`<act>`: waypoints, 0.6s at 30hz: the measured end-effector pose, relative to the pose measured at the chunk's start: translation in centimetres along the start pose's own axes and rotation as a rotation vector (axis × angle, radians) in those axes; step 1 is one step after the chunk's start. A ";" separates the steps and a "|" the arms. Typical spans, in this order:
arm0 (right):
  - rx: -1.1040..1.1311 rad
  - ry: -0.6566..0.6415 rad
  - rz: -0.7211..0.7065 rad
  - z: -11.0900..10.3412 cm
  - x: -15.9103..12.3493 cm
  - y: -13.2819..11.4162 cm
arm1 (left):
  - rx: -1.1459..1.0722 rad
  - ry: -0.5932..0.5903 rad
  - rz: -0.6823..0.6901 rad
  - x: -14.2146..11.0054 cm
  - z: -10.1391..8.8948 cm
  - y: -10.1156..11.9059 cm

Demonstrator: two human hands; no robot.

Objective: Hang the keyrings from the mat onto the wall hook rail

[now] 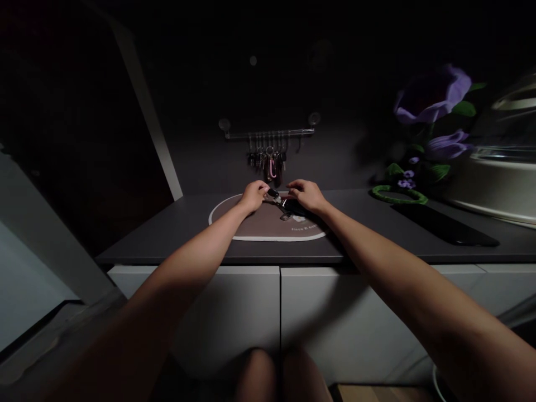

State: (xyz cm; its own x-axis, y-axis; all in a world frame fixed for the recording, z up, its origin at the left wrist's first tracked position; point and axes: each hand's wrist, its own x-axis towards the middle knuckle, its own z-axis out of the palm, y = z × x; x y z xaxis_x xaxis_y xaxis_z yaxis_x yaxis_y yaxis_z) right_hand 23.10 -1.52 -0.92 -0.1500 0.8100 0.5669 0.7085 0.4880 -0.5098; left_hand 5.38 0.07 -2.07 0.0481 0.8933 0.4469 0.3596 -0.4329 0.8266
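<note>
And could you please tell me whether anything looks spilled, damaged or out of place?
Nothing stands out: the oval mat lies flat and keys hang from the clear rail, though dim light hides fine detail.

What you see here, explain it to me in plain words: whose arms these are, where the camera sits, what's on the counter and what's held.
There is no machine here: the two bare arms belong to a person wearing the camera on their head. This single picture looks forward and down past them. The left hand pinches a small dark fob. The right hand is curled beside it, over a dark item; whether it grips that is unclear. Both hands are above a brown, pale-edged mat on the dark counter. To the right are purple flowers, a green ring and a flat black object. On the wall, keys hang from a clear rail.
</note>
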 end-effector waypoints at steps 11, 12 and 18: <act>0.034 -0.031 -0.007 0.2 -0.1 -0.3 | -0.447 -0.022 -0.257 -0.6 0.0 1.5; 0.034 -0.030 -0.014 0.2 -0.1 -0.3 | -0.464 -0.022 -0.267 -0.6 0.0 1.5; 0.038 -0.057 -0.075 0.1 -0.6 -1.0 | -0.577 -0.034 -0.292 -0.4 0.0 1.5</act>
State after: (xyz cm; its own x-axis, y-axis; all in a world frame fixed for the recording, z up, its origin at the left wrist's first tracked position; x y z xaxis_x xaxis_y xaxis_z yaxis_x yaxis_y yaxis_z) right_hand 22.34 -2.43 -0.80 -0.2411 0.7875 0.5671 0.6671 0.5589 -0.4926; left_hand 5.88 -0.93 -0.99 0.0568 0.9834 0.1724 -0.1964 -0.1583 0.9677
